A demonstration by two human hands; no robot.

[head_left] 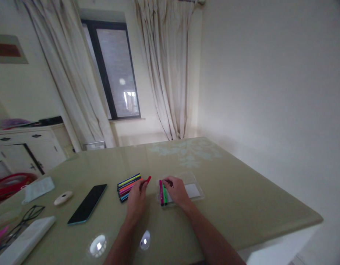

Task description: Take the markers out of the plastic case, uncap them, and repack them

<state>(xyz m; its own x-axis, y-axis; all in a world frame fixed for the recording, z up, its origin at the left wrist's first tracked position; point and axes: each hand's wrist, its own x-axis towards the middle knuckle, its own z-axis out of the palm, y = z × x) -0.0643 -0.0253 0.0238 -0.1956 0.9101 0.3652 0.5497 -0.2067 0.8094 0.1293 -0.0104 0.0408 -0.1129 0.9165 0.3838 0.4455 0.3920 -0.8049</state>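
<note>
My left hand [137, 197] pinches a red marker [149, 179], whose end sticks out past the fingertips to the right. Beside and partly behind that hand lies a row of colored markers [127, 181], with yellow, orange, pink and blue among them. My right hand [176, 189] reaches over a clear plastic case [199, 193], its fingers closed at the upper end of a green marker [165, 195]. A magenta marker [161, 193] lies against the green one at the case's left side. The right fingertips partly cover the green marker.
Left on the table [241, 206] lie a black phone [88, 204], a white oval object [63, 198], a face mask [39, 189], eyeglasses [32, 213] and a long white object [29, 241]. A wall [269, 110] runs along the right side.
</note>
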